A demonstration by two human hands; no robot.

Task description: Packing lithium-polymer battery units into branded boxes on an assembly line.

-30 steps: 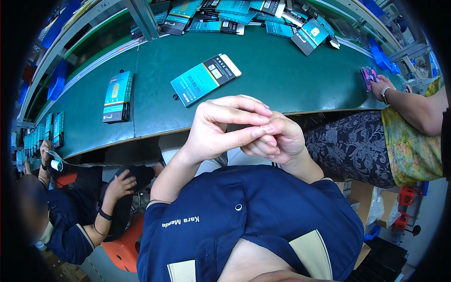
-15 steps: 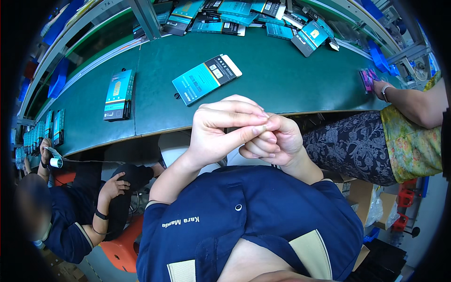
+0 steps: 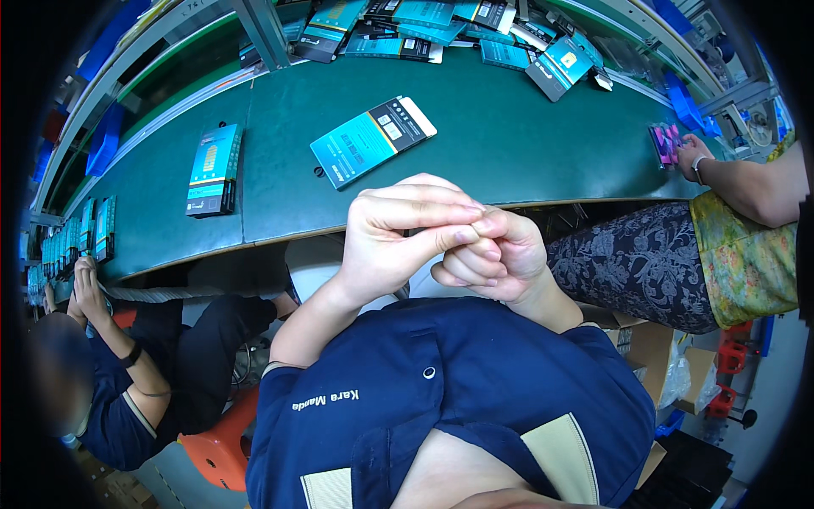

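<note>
My left hand (image 3: 403, 222) and my right hand (image 3: 502, 253) meet fingertip to fingertip in front of my chest, just off the table's near edge. Both are closed in a pinch. Whatever lies between the fingertips, if anything, is hidden or too small to make out. Beyond my hands, a teal and black box (image 3: 373, 142) lies slanted on the green table, its white end flap open at the far right end. Farther left lies a stack of teal and black boxes (image 3: 214, 170).
A heap of similar boxes (image 3: 415, 30) covers the far side of the green table (image 3: 280, 153). At left, a co-worker's hand (image 3: 87, 288) is near a row of boxes (image 3: 64, 250). At right, another person's hand (image 3: 691, 153) touches a pink and black package (image 3: 664, 144).
My hands stay pinched together with hardly any movement. The co-worker at left has raised the hand from the knee to meet the other one near the boxes.
</note>
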